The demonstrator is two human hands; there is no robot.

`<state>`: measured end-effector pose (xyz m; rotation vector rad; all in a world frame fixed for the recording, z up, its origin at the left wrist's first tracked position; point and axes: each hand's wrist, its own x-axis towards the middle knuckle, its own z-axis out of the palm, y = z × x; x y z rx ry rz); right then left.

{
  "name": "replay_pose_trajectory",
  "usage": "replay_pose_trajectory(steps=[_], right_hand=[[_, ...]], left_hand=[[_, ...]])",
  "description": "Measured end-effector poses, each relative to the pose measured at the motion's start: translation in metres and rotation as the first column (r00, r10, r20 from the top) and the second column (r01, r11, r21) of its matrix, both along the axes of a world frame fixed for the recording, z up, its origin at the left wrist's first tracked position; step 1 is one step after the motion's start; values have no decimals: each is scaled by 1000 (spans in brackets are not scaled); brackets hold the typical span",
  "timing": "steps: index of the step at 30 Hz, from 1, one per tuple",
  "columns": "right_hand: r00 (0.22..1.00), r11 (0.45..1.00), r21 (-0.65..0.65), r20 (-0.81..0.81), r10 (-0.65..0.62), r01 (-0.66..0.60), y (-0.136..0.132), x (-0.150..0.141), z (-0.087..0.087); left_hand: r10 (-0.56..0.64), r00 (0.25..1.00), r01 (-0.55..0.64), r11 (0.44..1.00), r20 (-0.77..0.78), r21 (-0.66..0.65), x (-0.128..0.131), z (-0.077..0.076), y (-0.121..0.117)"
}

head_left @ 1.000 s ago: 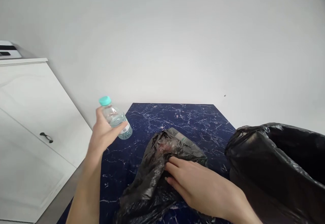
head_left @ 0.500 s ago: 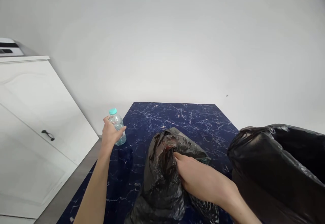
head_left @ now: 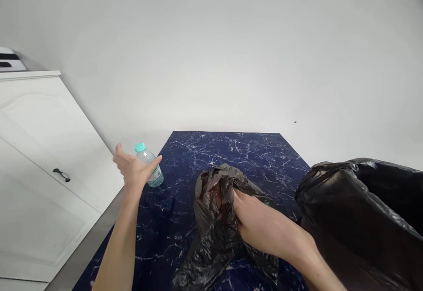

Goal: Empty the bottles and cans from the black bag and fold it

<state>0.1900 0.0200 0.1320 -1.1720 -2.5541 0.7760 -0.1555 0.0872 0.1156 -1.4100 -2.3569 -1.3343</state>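
The bottle [head_left: 155, 178] stands cap-up, long axis near vertical, clear rounded plastic. Left hand [head_left: 132, 167] is spread beside it; right hand [head_left: 259, 222] pinches the crinkled, thin black bag [head_left: 211, 231].

The label [head_left: 155, 175] on the bottle [head_left: 145, 155] is unreadable.

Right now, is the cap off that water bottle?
No, the turquoise cap sits on top of the bottle.
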Motion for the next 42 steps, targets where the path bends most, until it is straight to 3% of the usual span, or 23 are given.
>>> replay_pose_trajectory(steps=[2,4,7,8,10,12,14,17,21,23,28,37,42], right_hand=[[1000,1000,-20,-17,9,-10,-1,-2,3],[999,1000,24,-47,4,-3,0,-4,4],[993,987,161,-119,-5,25,7,-6,0],[989,979,201,-150,-4,34,10,-6,-2],[977,967,250,-213,9,46,16,-5,-5],[965,966,253,-260,20,48,21,-4,-7],[973,970,232,-232,-14,69,25,-1,-6],[991,975,174,-14,-137,137,29,3,-6],[957,974,120,196,-214,194,37,11,-14],[924,963,113,274,-267,245,42,16,-20],[840,925,143,388,-379,351,63,30,-33],[732,905,153,542,-413,397,94,36,-71],[764,883,212,444,-468,418,92,25,-72]], left_hand=[[15,994,-2,993,-107,120,16,22,-15],[-23,982,82,947,-189,312,36,47,-32],[-349,927,369,795,-134,481,71,81,-62],[-511,850,518,765,-128,383,82,88,-72],[-752,634,770,635,-180,57,104,94,-88],[-815,548,786,578,-187,-218,121,91,-97],[-813,550,714,577,-191,-397,132,81,-98],[-758,629,582,605,-170,-544,138,70,-89],[-644,744,523,727,-178,-444,135,71,-81],[-623,764,536,757,-167,-373,134,75,-82],[-688,719,642,713,-104,-283,141,73,-83],[-740,656,682,665,-146,-304,166,53,-72],[-719,671,649,688,-182,-325,167,50,-72]])
